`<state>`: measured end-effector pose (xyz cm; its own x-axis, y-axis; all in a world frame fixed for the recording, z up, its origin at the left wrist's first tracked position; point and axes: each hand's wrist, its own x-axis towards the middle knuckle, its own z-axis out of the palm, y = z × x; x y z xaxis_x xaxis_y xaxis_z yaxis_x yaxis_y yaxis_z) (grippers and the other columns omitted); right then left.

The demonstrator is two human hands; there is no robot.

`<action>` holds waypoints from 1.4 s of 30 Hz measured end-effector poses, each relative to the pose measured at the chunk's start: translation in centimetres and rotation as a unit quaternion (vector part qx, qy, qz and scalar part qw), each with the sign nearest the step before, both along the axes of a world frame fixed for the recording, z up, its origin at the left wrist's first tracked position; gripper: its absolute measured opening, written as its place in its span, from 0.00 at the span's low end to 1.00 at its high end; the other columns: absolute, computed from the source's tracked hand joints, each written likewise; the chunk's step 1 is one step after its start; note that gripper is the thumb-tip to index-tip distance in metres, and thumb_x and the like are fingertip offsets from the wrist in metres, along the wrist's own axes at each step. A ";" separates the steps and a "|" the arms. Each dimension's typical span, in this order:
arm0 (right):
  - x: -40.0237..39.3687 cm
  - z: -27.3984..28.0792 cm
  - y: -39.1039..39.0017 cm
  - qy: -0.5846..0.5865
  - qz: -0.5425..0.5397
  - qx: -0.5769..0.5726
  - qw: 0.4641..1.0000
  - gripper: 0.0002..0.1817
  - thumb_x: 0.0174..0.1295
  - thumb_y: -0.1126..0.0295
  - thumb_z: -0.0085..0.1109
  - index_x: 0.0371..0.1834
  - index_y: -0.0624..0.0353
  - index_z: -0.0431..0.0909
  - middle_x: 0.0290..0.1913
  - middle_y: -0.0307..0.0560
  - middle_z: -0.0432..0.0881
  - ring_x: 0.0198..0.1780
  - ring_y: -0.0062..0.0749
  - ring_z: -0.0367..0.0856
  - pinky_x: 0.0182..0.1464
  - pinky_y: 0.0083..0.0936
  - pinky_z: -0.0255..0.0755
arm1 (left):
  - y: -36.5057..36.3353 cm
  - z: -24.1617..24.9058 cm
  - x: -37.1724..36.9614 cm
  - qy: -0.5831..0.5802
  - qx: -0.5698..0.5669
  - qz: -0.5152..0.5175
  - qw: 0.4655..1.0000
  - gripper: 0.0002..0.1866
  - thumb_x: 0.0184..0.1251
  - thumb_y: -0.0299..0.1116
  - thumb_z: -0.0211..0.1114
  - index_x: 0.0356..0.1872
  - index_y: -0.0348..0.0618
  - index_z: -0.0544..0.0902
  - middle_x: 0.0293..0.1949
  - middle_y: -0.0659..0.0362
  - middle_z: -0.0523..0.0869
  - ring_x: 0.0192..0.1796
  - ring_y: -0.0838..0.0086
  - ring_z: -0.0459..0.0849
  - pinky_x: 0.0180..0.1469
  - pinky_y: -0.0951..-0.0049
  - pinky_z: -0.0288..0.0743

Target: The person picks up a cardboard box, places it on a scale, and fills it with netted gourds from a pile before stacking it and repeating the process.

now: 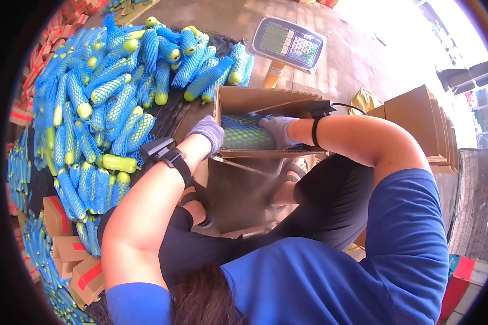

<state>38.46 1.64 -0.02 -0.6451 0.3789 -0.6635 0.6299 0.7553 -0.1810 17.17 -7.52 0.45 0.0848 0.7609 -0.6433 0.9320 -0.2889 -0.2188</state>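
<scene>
An open cardboard box stands in front of me, between my legs and a weighing scale. Inside lie green gourds in blue foam netting, stretched along its length. My right hand, in a pale purple-grey glove, reaches into the box and is closed against the right end of the netted gourds; some fingertips are hidden. At the box's left edge is my left hand, also gloved. Its fingers are curled over the cardboard wall, partly out of sight. A dark strapped device sits on each forearm.
A big heap of netted gourds covers the left side on a dark sheet. The scale's display rises behind the box. Flattened cardboard leans at right. Taped cartons sit at lower left. My sandalled feet are beneath the box.
</scene>
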 end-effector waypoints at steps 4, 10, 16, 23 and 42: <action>1.2 -1.8 -0.7 0.037 -0.018 0.050 0.998 0.49 0.48 0.56 0.75 0.75 0.52 0.62 0.63 0.58 0.76 0.66 0.52 0.75 0.64 0.43 0.72 | -0.2 -1.4 -0.4 -0.093 0.044 0.159 0.982 0.17 0.65 0.35 0.67 0.54 0.44 0.86 0.52 0.55 0.88 0.55 0.60 0.86 0.54 0.63 0.78; -1.0 -1.9 -2.0 -0.078 0.117 0.218 0.966 0.42 0.61 0.52 0.64 0.78 0.42 0.57 0.67 0.55 0.71 0.68 0.53 0.72 0.63 0.53 0.68 | -0.3 -1.7 -0.8 -0.216 0.094 0.365 0.901 0.17 0.72 0.37 0.57 0.54 0.36 0.80 0.52 0.41 0.85 0.57 0.48 0.83 0.58 0.56 0.76; -1.6 -1.5 -1.8 -0.135 0.178 0.261 0.939 0.44 0.64 0.53 0.61 0.82 0.39 0.49 0.68 0.56 0.70 0.68 0.53 0.72 0.66 0.59 0.63 | 0.3 -3.6 -1.9 -0.224 0.097 0.275 0.930 0.18 0.66 0.36 0.59 0.52 0.35 0.78 0.49 0.33 0.83 0.56 0.42 0.82 0.56 0.54 0.77; -1.9 -1.1 2.5 -0.070 -0.105 0.127 0.984 0.42 0.56 0.53 0.67 0.76 0.46 0.65 0.61 0.48 0.81 0.63 0.43 0.80 0.65 0.46 0.71 | -1.0 3.0 -1.2 -0.241 0.057 0.418 0.874 0.49 0.68 0.65 0.55 0.73 0.27 0.62 0.68 0.34 0.72 0.72 0.48 0.71 0.71 0.60 0.65; 0.6 10.1 3.5 -0.171 0.132 0.028 0.976 0.27 0.60 0.59 0.63 0.62 0.56 0.80 0.55 0.51 0.85 0.58 0.49 0.82 0.61 0.43 0.75 | 1.2 1.2 -3.6 -0.312 0.160 0.444 0.825 0.47 0.69 0.73 0.44 0.61 0.30 0.74 0.61 0.33 0.78 0.65 0.43 0.77 0.66 0.54 0.68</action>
<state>39.09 5.13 10.05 -0.4690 0.2716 -0.8404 0.4286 0.9020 0.0523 13.56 -6.27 1.66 -0.3588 0.8234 -0.4396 0.7051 0.5477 0.4503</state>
